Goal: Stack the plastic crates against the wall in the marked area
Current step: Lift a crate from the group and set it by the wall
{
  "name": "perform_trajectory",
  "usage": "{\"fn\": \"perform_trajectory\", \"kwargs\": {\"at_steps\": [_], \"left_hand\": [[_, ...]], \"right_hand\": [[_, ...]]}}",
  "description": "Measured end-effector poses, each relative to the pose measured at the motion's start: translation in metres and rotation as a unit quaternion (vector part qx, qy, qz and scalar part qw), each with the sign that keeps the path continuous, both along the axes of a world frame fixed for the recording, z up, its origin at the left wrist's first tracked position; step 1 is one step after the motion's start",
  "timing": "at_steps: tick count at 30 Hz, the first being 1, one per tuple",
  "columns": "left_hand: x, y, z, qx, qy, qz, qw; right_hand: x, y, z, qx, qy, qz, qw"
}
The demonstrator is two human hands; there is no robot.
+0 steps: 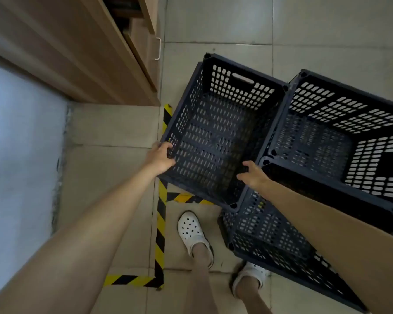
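A: Head view. Black slotted crate (216, 132) held in front of the person, open top up, just above floor level. Left hand (160, 158) clenched over the near left rim. Right hand (252, 174) on the near right rim, fingers curled over it but looser; I judge it a grasp too.

B: Which way does it lie?

A: Long axis runs away from the person, tilted a little to the right. Both hands sit on the near end, left one slightly farther forward. The crate seems to rest on or over another crate (270, 232) below it; whether they touch I cannot tell. A second stack (340, 137) stands touching its right side.

B: And the marked area?

A: Yellow-black tape (160, 225) on the floor (218, 23), running under the crate's left edge and turning a corner near the feet. The pale wall (21, 143) is to the left, well apart from the crate. So the move, by my reading, goes leftward toward the wall.

B: Room?

A: Beige tiles, wooden cabinet (82, 48) at upper left, white clogs (194, 234) on the feet.
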State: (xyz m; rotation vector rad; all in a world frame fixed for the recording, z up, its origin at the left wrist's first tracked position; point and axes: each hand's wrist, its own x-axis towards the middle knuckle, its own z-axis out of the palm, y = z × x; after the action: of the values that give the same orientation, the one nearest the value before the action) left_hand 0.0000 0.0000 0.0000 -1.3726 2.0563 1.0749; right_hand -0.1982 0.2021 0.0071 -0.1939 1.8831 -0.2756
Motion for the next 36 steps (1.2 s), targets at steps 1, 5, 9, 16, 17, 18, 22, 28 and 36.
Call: {"fn": "perform_trajectory", "kwargs": {"at_steps": [1,5,9,16,17,18,22,28,36], "left_hand": [[0.003,-0.002,-0.006,0.001,-0.006,-0.002,1.000],[0.018,-0.004,-0.027,0.033,-0.054,0.020,0.998],[0.037,-0.004,-0.048,0.050,-0.110,0.003,0.993],[0.060,0.014,-0.051,-0.029,-0.265,-0.182,0.947],[0.061,0.018,-0.049,-0.046,-0.274,-0.207,0.938],[0.061,0.019,-0.048,-0.058,-0.276,-0.227,0.932],[0.054,0.003,-0.046,-0.061,-0.268,-0.263,0.925],[0.065,0.001,-0.050,-0.029,-0.285,-0.297,0.911],[0.101,0.030,-0.056,-0.011,-0.291,-0.267,0.919]], "right_hand": [[0.003,0.000,-0.003,0.009,0.017,0.010,1.000],[0.020,0.007,-0.020,0.033,0.025,0.007,0.999],[0.032,0.018,-0.036,0.040,0.034,0.031,0.998],[0.041,0.016,-0.045,0.058,0.033,0.060,0.996],[0.042,0.015,-0.045,0.060,0.033,0.062,0.996],[0.043,0.014,-0.046,0.062,0.032,0.064,0.996],[0.041,0.008,-0.046,0.063,0.034,0.063,0.995],[0.051,0.011,-0.050,0.063,0.027,0.062,0.996],[0.059,0.028,-0.052,0.020,0.021,0.071,0.997]]}}
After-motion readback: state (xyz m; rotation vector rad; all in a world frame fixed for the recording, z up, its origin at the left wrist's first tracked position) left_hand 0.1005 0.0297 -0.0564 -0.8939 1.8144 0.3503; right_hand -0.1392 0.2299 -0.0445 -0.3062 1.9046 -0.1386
